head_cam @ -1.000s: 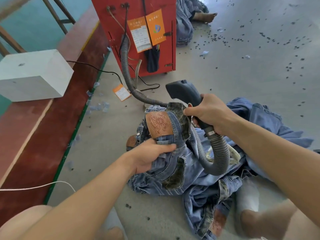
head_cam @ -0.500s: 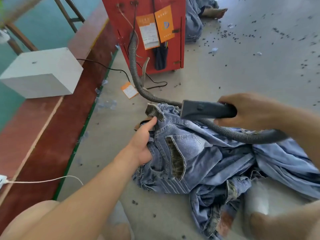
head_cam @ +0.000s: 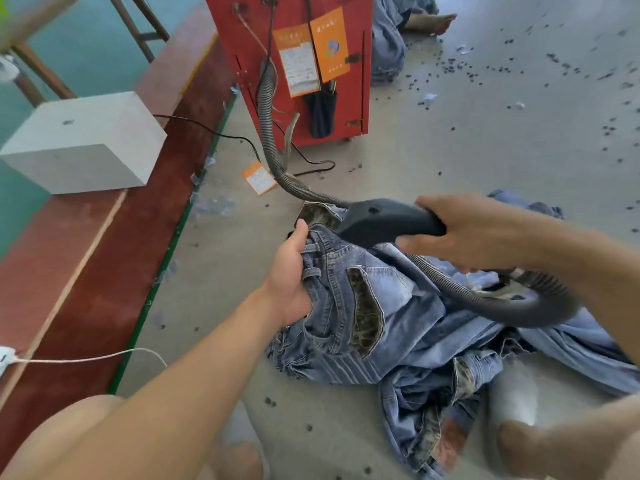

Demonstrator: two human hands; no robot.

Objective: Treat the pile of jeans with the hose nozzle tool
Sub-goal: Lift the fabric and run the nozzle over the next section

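Observation:
A pile of blue jeans (head_cam: 408, 327) lies crumpled on the concrete floor in front of me. My left hand (head_cam: 291, 275) grips the waistband of the top pair at its left edge. My right hand (head_cam: 474, 233) holds the black nozzle tool (head_cam: 384, 221) by its handle, with the flat head pointing left, just above the waistband. A ribbed grey hose (head_cam: 498, 303) loops from the handle across the jeans and back to the red machine.
A red machine cabinet (head_cam: 298, 64) with orange tags stands ahead, hose and cables trailing from it. A white block (head_cam: 83, 143) sits on a red-brown ledge (head_cam: 90, 278) at the left. Small dark bits litter the floor. More denim and a person's bare foot (head_cam: 429, 22) lie behind the cabinet.
The jeans' waistband went from held upright to laid flat on the pile. My right hand swung the nozzle from pointing up to level, head toward the left. My left hand shifted to the waistband's edge.

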